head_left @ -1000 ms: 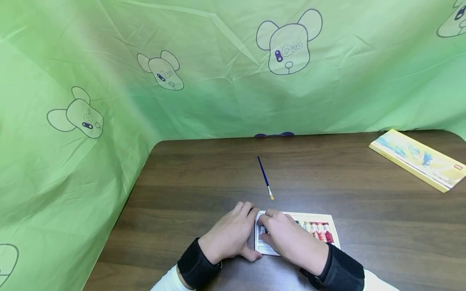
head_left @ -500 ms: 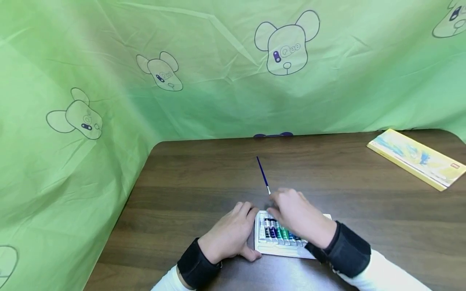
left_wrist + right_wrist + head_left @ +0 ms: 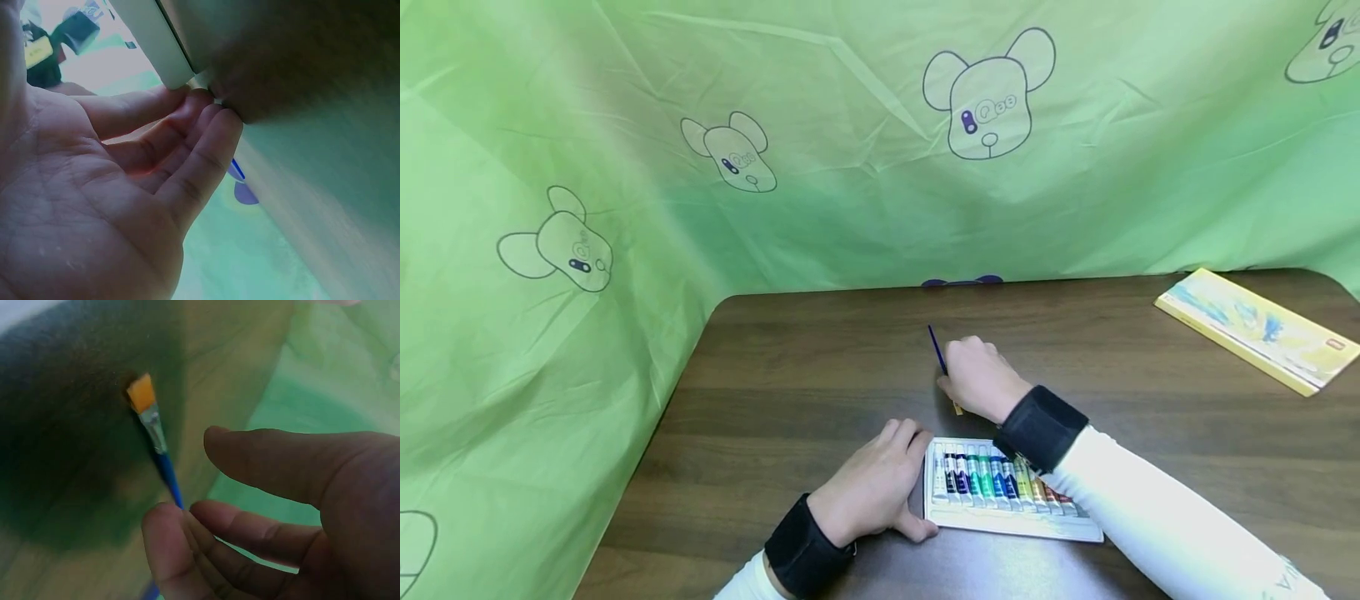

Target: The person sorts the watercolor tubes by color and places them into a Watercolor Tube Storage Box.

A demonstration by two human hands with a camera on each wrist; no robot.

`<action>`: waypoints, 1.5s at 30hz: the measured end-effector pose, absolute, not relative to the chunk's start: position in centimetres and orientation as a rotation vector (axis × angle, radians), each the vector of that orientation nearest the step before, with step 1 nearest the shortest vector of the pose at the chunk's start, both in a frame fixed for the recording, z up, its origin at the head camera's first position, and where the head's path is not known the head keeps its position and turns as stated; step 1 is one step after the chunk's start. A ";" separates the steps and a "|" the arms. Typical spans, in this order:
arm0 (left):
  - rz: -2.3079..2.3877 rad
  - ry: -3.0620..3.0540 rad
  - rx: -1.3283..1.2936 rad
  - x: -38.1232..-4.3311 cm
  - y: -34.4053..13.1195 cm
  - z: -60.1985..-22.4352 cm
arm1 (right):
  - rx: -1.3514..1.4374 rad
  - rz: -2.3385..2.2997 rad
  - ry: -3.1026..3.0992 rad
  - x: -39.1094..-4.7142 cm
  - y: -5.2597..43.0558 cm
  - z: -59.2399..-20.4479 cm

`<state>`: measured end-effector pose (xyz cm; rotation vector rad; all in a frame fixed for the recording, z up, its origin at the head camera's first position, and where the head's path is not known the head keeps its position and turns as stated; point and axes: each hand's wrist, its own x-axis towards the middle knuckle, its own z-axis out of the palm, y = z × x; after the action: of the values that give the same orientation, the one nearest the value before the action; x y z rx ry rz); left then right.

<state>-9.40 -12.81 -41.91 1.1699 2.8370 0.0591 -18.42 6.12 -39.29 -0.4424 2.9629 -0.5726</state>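
A white tray of small paint tubes in several colours lies on the table. My left hand rests against the tray's left end, fingers at its edge; the left wrist view shows the fingertips beside the white edge. Beyond the tray, my right hand is at a paintbrush with a blue handle, silver ferrule and flat orange bristles. In the right wrist view the fingers overlap the handle, while the thumb stands apart from it. My right forearm covers the tray's right part.
A yellow box with a blue pattern lies at the right back of the brown wooden table. Green cloth with outlined animal heads hangs behind the table and along its left side.
My right hand has left the paint tubes and moved forward over the table to the paintbrush. The left hand stays at the tray's left end.
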 end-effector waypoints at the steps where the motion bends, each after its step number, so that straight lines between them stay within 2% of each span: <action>1: 0.059 2.836 1.169 -9.4 -12.8 -41.9 | -0.432 -0.576 2.959 -18.8 5.9 -39.4; 17: 0.073 2.853 1.190 -9.3 -12.9 -41.9 | -0.374 -0.529 2.994 -20.7 4.7 -40.4; 31: 0.064 2.867 1.201 -9.2 -12.9 -42.0 | -0.402 -0.471 2.992 -21.0 4.7 -40.3; 45: 0.067 2.863 1.202 -9.3 -12.9 -42.0 | -0.604 -0.652 2.936 -18.8 8.1 -39.1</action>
<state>-9.27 -12.90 -42.00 1.2018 2.8630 0.0668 -18.81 8.09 -39.05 -0.6042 2.9357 -0.6523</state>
